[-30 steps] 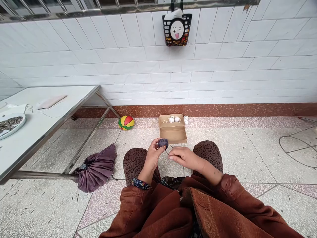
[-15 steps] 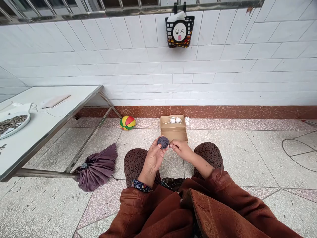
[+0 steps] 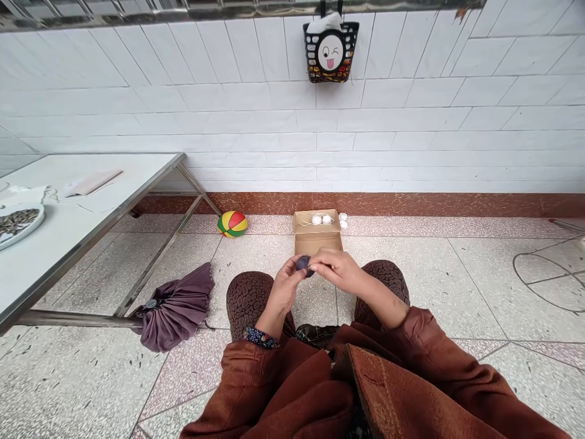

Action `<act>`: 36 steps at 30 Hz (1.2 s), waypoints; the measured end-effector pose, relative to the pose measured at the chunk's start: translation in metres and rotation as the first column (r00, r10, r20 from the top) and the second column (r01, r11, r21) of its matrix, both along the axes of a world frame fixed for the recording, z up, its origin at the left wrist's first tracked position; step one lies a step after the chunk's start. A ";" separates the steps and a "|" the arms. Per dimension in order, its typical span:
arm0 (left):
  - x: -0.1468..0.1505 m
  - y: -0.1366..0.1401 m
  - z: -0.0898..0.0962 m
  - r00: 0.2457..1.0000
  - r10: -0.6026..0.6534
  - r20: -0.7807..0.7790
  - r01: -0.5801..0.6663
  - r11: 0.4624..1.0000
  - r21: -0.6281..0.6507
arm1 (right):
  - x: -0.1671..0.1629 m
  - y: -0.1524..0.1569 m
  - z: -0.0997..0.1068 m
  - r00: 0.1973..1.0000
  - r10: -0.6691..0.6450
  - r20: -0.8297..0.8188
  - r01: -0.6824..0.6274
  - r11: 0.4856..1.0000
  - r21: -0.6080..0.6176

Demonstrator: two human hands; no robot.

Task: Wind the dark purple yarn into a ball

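Observation:
Between my knees, my left hand (image 3: 284, 286) grips a dark grey-purple ball of yarn (image 3: 302, 263). My right hand (image 3: 337, 268) is closed at the ball's right side, its fingertips pinched together against it; a strand in that pinch is too fine to make out clearly. The right fingers cover part of the ball. Just beyond my hands an open cardboard box (image 3: 317, 230) lies on the floor. Two white balls of yarn (image 3: 322, 219) rest on its far part, and more small white balls (image 3: 343, 221) sit beside its right edge.
At left stands a white-topped metal table (image 3: 95, 213) with a plate of dark seeds or shells (image 3: 21, 224) and a pale cloth (image 3: 94, 183). A folded purple umbrella (image 3: 176, 308) and a colourful ball (image 3: 233, 224) lie near it. A black basket (image 3: 331, 52) hangs on the wall; a wire frame (image 3: 548, 283) is at right.
My right hand has moved left over the yarn ball, hiding more of it. The left fingers have turned the ball, and the whole view has shifted slightly.

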State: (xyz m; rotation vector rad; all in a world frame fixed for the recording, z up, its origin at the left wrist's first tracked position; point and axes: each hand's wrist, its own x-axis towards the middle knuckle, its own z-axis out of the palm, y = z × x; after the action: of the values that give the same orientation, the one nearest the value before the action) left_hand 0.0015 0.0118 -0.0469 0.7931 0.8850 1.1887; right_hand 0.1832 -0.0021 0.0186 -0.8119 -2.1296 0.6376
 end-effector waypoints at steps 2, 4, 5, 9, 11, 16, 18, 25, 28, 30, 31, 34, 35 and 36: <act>0.001 -0.004 0.003 0.995 -0.098 -0.028 0.099 0.994 0.046 | 0.003 0.015 0.006 0.997 -0.071 -0.037 0.071 0.997 0.001; 0.003 -0.008 0.008 0.981 -0.186 -0.049 0.190 0.978 0.090 | 0.005 0.030 0.002 0.988 -0.147 -0.055 0.146 0.989 -0.017; 0.003 -0.010 0.010 0.975 -0.215 -0.046 0.219 0.969 0.112 | 0.005 0.036 -0.004 0.981 -0.183 -0.066 0.182 0.983 -0.031; 0.002 -0.010 0.017 0.977 -0.210 0.042 0.201 0.967 0.157 | 0.001 0.045 -0.045 0.950 -0.311 -0.035 0.303 0.943 -0.139; 0.001 -0.006 0.016 0.983 -0.149 0.107 0.136 0.984 0.117 | -0.003 0.037 -0.067 0.953 -0.303 0.018 0.300 0.932 -0.204; 0.000 0.007 0.003 0.987 0.025 0.162 -0.024 1.000 -0.013 | -0.016 0.007 -0.096 0.979 -0.166 0.117 0.189 0.957 -0.219; 0.000 0.009 -0.003 0.993 0.065 0.096 -0.064 0.998 -0.020 | -0.019 0.000 -0.095 0.977 -0.105 0.185 0.137 0.976 -0.172; -0.006 0.005 -0.010 0.983 0.065 -0.170 -0.058 0.997 0.045 | -0.018 -0.009 -0.065 0.977 -0.078 0.199 0.084 0.996 -0.022; -0.010 0.002 -0.008 0.982 -0.051 -0.184 0.062 0.997 0.056 | -0.012 -0.006 -0.048 0.986 -0.119 0.119 0.118 0.993 0.018; -0.010 -0.002 -0.007 0.976 -0.135 -0.172 0.148 0.987 0.066 | -0.007 0.000 -0.039 0.985 -0.151 0.078 0.150 0.988 0.028; -0.009 -0.003 -0.007 0.971 -0.170 -0.167 0.185 0.980 0.077 | -0.003 0.004 -0.036 0.984 -0.169 0.064 0.167 0.986 0.026; -0.005 -0.008 -0.005 0.957 -0.247 -0.154 0.266 0.957 0.118 | 0.005 0.017 -0.034 0.970 -0.242 0.026 0.242 0.970 0.015; -0.003 -0.009 -0.004 0.951 -0.270 -0.150 0.289 0.948 0.129 | 0.007 0.022 -0.036 0.962 -0.272 0.007 0.271 0.962 0.012; -0.002 -0.010 -0.002 0.946 -0.292 -0.142 0.311 0.940 0.140 | 0.009 0.026 -0.040 0.954 -0.300 -0.014 0.300 0.954 0.008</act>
State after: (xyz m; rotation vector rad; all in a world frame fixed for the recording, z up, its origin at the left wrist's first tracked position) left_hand -0.0002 0.0015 -0.0493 1.0994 0.7377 0.9549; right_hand 0.1919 0.0237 -0.0210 -1.0967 -1.9421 0.4695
